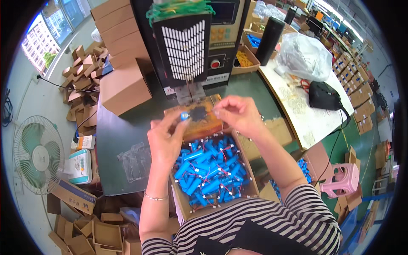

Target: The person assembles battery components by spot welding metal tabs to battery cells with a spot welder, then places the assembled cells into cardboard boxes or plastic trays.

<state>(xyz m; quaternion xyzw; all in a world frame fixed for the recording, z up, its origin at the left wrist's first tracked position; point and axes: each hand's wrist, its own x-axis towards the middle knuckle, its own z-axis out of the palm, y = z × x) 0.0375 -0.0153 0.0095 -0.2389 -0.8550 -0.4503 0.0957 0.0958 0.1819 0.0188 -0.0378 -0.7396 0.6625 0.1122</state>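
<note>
My left hand [165, 135] is closed around a blue cylindrical battery cell [184, 115], whose shiny metal end faces up. To its right, my right hand [241, 115] is pinched shut at the fingertips; whatever lies between them is too small and blurred to name. Both hands are over a worn wooden block [203, 127] with a dark scorched patch, below the welding head [190, 91] of a black bench machine [182, 46]. Directly in front of me stands an open cardboard box [250, 180] heaped with blue battery cells [210, 170] bearing thin red and dark leads with small white plugs.
Clear plastic pieces [135, 161] lie on the dark tabletop [111, 170] at left, near a stack of cartons [125, 87]. A white fan [40, 157] stands farther left. On the right are a white table [312, 121] with a plastic bag [304, 55], a black device [324, 95] and a pink stool [340, 180].
</note>
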